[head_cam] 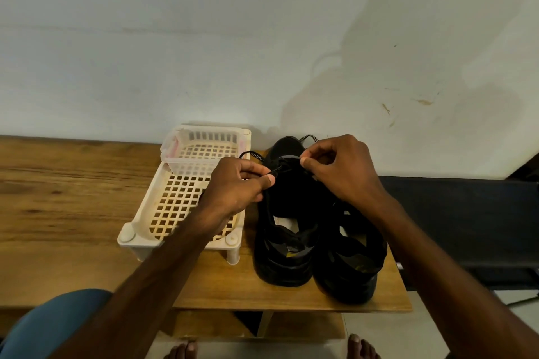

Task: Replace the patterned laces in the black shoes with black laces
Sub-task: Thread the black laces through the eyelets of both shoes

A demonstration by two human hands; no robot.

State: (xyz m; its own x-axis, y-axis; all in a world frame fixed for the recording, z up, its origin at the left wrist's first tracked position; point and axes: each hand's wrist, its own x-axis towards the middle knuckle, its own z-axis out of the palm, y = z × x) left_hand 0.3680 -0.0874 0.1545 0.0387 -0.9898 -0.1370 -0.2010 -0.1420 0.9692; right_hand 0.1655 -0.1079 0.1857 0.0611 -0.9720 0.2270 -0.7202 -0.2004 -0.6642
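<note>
1. While the two black shoes stand side by side on the table (73,189), the work is on the left shoe (281,245). A cream basket (127,234) sits just beside it on one flank, and the right shoe (350,259) touches the other.
2. The patterned lace (257,157) is threaded at the left shoe's far end. One speckled stretch trails toward the basket and another shows past the toe.
3. The left hand (233,192) pinches a dark strand, seemingly of that lace, between thumb and forefinger over the left shoe's front.
4. The right hand (344,172) has curled fingers (306,161) nipping at the left shoe's eyelet row. Whether they hold lace or fabric I cannot tell.
5. The lace looks light and limp and is likely to snag in the eyelets. It is best held close to each eyelet or by its stiff tip and drawn out in short pulls, with the left shoe steadied.
</note>
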